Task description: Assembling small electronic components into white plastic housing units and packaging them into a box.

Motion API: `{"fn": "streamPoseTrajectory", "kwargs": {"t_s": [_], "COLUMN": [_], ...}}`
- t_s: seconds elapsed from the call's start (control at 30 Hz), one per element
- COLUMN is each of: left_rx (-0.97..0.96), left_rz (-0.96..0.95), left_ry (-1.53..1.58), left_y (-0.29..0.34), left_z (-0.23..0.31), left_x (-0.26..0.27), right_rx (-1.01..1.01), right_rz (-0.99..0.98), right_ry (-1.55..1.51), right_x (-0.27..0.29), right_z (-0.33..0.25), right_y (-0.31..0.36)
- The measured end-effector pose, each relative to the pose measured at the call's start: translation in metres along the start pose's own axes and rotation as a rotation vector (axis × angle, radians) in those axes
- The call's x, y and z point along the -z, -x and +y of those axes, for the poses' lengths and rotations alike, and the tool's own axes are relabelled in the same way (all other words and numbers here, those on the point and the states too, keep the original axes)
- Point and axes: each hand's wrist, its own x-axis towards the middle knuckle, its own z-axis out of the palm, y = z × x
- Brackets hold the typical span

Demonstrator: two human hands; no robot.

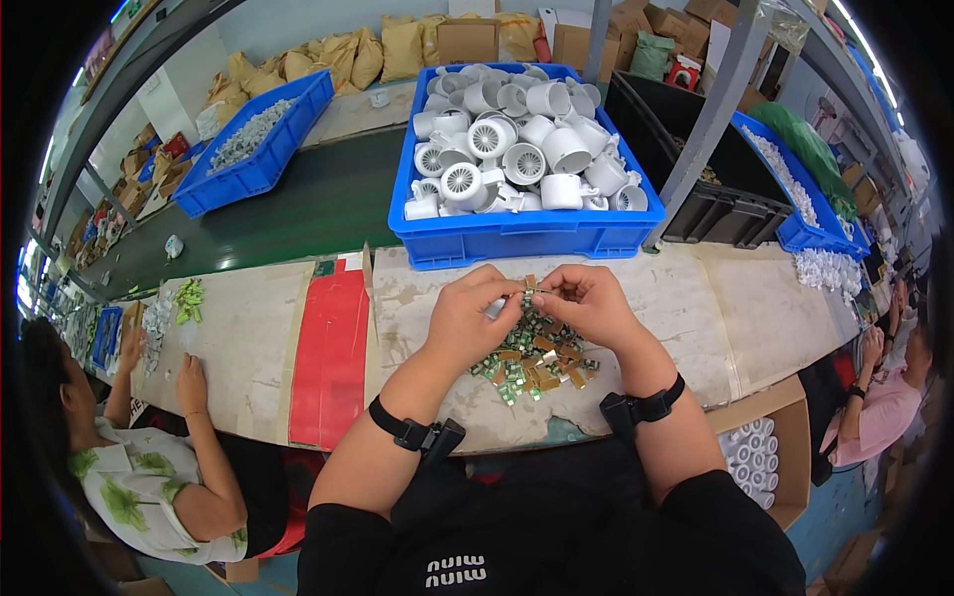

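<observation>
My left hand (475, 316) and my right hand (588, 306) meet over the bench, fingertips pinched together on a small circuit board (530, 291). Most of that board is covered by my fingers. Right beneath them spreads a loose pile of small green and brown circuit boards (537, 370), several with shiny metal parts. Beyond my hands stands a blue crate (517, 241) heaped with white plastic cup-shaped housings (566, 151), some showing slotted round ends.
A red strip (330, 353) lies left on the bench (253, 338). Past it runs a green conveyor (229, 238) with another blue crate (238, 184). A black crate (730, 214) and metal post (701, 129) stand right. Co-workers sit both sides; a carton (790, 422) holds white parts.
</observation>
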Motion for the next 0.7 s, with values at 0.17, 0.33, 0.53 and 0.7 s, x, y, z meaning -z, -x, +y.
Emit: {"fn": "streamPoseTrajectory", "kwargs": {"t_s": [0.17, 0.33, 0.53, 0.7], "left_rx": [-0.073, -0.143, -0.151, -0.042], "left_rz": [-0.067, -0.03, -0.005, -0.027], "left_ry": [-0.174, -0.252, -0.268, -0.039], "left_y": [0.002, 0.003, 0.002, 0.002], "left_z": [0.003, 0.006, 0.01, 0.012], "left_x": [0.003, 0.003, 0.005, 0.008], "right_rx": [0.01, 0.061, 0.29, 0.265], "right_rz": [-0.033, -0.034, 0.012, 0.009], "right_ry": [0.09, 0.147, 0.296, 0.181], "right_x": [0.002, -0.003, -0.005, -0.001], "right_z": [-0.003, -0.005, -0.01, -0.012], "right_y": [0.001, 0.005, 0.006, 0.009]}}
